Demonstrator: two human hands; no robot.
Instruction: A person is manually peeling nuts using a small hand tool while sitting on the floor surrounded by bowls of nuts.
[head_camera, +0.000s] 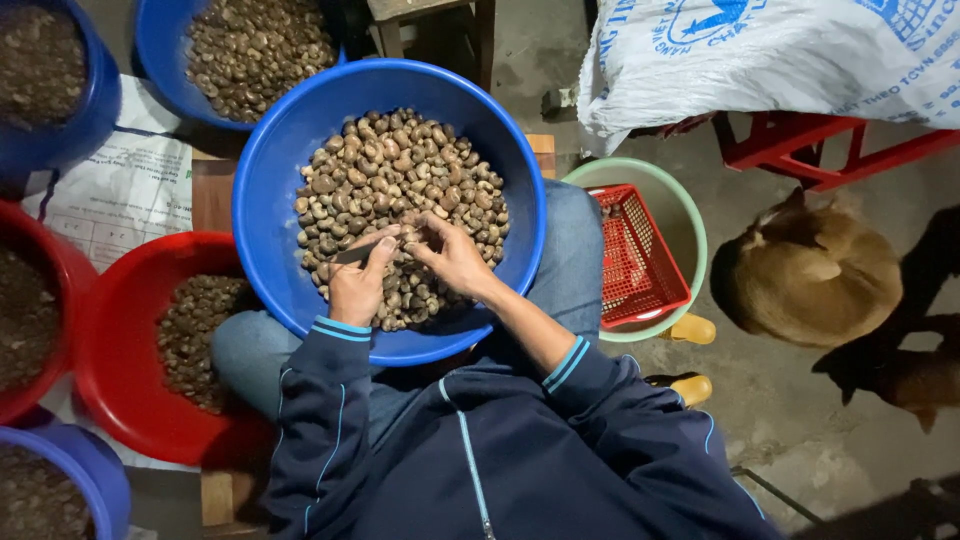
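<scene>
At far left a red basin (120, 300) of brown nuts sits beside my knee; next to it, on my lap, rests the blue basin (270, 200) heaped with nuts (390, 170). My left hand (358, 285) is closed around a small dark blade (352, 254), thumb pressing along it, while my right hand (455, 258) pinches a single nut (412, 235) against that blade above the heap. Further right, a red basket (635, 260) lies inside a green basin (690, 215), and a tan dog (810, 270) lies curled on the floor.

Head camera looks straight down; close.
</scene>
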